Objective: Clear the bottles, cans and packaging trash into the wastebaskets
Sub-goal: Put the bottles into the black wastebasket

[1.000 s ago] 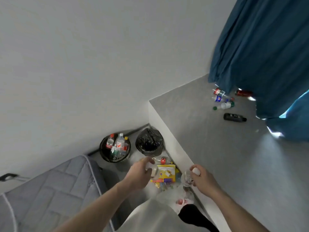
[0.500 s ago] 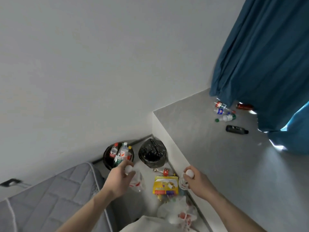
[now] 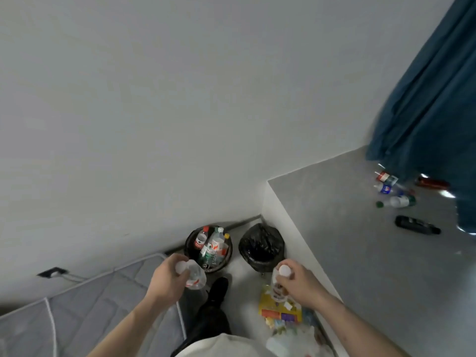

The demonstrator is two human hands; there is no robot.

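Hands point(image 3: 167, 280) point(image 3: 298, 283) each gripping a bottle point(image 3: 195, 275) point(image 3: 279, 286); carry to bins point(image 3: 192, 243) point(image 3: 260, 249) at twelve o'clock, release low over openings.

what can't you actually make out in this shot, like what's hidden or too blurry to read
- Head view: the inside of the right wastebasket is black, so any contents are unreadable.
- The bottle in the right hand is mostly covered by the fingers.
- Labels on the bottles on the ledge are too small and blurred.
- The packaging pile runs off the bottom edge.
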